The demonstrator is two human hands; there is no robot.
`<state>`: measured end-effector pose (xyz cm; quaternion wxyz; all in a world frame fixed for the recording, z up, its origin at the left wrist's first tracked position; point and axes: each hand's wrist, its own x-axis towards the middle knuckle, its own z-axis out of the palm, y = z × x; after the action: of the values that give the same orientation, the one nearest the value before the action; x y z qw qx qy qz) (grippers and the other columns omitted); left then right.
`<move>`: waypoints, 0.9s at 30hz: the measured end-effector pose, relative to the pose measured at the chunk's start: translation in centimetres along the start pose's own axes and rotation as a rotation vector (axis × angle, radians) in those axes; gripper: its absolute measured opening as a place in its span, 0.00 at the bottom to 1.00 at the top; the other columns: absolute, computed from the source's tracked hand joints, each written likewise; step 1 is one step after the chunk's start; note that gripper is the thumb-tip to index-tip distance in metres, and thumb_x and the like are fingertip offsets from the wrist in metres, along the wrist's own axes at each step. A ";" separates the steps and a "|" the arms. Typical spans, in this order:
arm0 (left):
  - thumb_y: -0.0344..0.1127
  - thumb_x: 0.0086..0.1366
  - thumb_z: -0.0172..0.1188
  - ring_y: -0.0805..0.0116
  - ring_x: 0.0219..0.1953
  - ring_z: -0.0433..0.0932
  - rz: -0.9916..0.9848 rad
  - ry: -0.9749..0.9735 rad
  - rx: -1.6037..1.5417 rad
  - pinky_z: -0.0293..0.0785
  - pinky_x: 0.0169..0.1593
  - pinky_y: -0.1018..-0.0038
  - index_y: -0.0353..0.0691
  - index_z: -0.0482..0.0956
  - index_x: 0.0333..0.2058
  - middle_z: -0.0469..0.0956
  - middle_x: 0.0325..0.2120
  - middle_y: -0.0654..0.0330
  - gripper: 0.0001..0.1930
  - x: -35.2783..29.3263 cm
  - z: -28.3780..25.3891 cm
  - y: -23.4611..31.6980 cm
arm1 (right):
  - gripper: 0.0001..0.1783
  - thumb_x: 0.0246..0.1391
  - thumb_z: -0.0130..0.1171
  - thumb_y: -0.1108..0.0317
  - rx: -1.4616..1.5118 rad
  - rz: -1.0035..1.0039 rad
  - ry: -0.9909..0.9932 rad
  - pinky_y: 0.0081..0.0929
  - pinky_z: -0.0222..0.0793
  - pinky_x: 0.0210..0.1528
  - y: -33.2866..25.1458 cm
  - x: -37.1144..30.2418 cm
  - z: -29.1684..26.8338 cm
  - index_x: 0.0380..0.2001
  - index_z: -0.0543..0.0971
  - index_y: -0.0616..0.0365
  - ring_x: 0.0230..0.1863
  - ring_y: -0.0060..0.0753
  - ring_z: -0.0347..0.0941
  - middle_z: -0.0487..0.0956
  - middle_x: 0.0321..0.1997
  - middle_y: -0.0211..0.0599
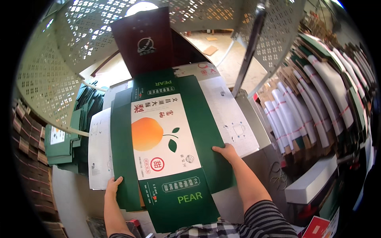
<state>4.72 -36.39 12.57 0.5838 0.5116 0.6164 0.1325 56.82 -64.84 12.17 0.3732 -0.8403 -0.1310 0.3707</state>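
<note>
A flat, unfolded green cardboard box blank [206, 113] lies in front of me, its white middle panel printed with an orange-yellow pear and a green leaf. My left hand [114, 185] grips its lower left edge, thumb on top and fingers hidden below. On the right flap, my right hand [225, 152] holds the outer edge the same way. White printed sheets [234, 115] show from under the blank on both sides. The blank's near flap [180, 210] reaches almost to my checked clothing.
Beyond the blank stands a dark red panel [143, 43]. Perforated metal guards [47, 91] curve around the work place, with a metal post [250, 47] at the right. Green cardboard stacks [65, 146] are on the left; tied white bundles [291, 115] are piled on the right.
</note>
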 end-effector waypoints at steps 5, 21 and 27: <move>0.43 0.59 0.64 0.63 0.37 0.77 0.008 0.014 0.199 0.73 0.43 0.69 0.23 0.75 0.45 0.79 0.37 0.51 0.25 0.1 -0.7 0.7 | 0.37 0.42 0.65 0.44 -0.328 -0.096 0.085 0.41 0.71 0.48 0.7 -2.3 -0.4 0.42 0.75 0.70 0.47 0.53 0.74 0.77 0.44 0.56; 0.41 0.57 0.64 0.65 0.33 0.77 0.101 0.369 0.156 0.73 0.38 0.67 0.26 0.77 0.41 0.80 0.33 0.52 0.21 -5.2 2.6 -1.8 | 0.32 0.38 0.67 0.46 -0.393 0.118 0.212 0.45 0.73 0.43 -0.2 -6.6 -0.6 0.33 0.80 0.69 0.41 0.54 0.77 0.79 0.38 0.55; 0.40 0.57 0.64 0.63 0.34 0.79 0.065 0.302 0.116 0.74 0.38 0.66 0.27 0.78 0.42 0.81 0.35 0.51 0.21 -5.2 1.3 -2.5 | 0.31 0.37 0.69 0.50 -0.481 -0.003 0.253 0.39 0.73 0.41 1.7 -5.4 0.6 0.33 0.80 0.72 0.37 0.52 0.79 0.81 0.33 0.54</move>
<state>3.61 -42.14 13.28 0.4494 0.5385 0.6867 0.1909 52.56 -68.37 13.50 0.1770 -0.9442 -0.1689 0.2204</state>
